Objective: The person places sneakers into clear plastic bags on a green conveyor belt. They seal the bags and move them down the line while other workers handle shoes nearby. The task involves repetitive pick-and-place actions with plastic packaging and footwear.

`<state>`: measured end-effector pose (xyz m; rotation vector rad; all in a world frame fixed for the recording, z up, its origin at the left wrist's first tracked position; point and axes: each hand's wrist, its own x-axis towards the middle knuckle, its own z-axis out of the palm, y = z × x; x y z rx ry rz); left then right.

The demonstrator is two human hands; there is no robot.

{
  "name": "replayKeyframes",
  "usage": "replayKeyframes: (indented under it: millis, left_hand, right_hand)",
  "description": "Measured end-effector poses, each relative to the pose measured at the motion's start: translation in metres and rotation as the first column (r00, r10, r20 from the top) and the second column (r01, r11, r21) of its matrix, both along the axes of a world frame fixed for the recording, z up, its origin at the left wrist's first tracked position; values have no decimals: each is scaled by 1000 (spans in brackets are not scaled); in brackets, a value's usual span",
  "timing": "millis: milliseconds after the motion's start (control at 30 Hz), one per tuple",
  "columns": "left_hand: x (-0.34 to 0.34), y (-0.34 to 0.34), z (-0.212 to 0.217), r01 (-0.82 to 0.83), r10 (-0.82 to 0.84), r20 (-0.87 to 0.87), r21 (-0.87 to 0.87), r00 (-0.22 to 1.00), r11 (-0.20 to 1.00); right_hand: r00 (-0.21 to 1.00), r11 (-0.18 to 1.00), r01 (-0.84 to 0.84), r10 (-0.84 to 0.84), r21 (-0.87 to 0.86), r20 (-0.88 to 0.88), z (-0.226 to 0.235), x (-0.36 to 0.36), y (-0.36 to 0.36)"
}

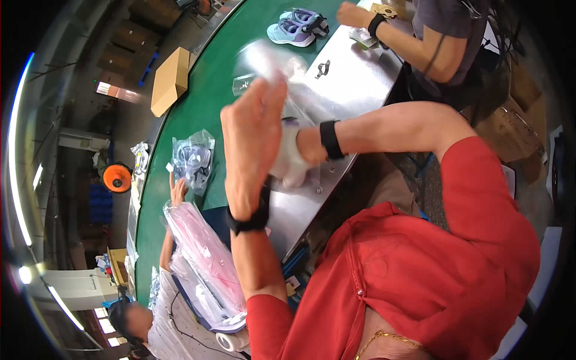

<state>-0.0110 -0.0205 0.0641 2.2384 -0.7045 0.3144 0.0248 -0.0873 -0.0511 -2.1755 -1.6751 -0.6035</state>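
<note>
My left hand (255,135), with a black band at the wrist, is raised over the metal table edge. Its fingers are closed on a clear plastic bag (262,59), whose upper part is smeared by motion. Partly behind it is my right hand (292,161), in a pale glove and with a black band at the wrist. Its fingers are blurred and partly hidden, so their grip cannot be made out. More clear plastic and a bit of purple show between the hands.
A pair of light blue and purple sneakers (294,29) stands on the green belt (231,36). A bagged pair of shoes (195,159) lies beside a co-worker's hand (178,189). Stacked plastic bags (204,258) are close on the left. Another co-worker's arm (414,48) reaches over the metal table (354,87).
</note>
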Motion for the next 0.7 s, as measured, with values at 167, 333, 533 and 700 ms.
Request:
replayKeyframes:
  millis: [167, 333, 533, 700]
  left_hand:
    - [-23, 57, -49, -219, 242, 117, -182, 963, 959]
    - [-40, 42, -64, -313, 296, 291, 12, 910, 950]
    - [-3, 57, -42, -362, 409, 76, -339, 909, 868]
    - [15, 67, -53, -401, 467, 35, -458, 884, 794]
  right_hand:
    - [862, 834, 502, -462, 231, -207, -4, 15, -2]
    - [846, 852, 462, -341, 246, -409, -37, 65, 56]
    - [850, 894, 416, -316, 167, -422, -39, 113, 103]
    - [920, 931, 276, -185, 237, -345, -38, 135, 154]
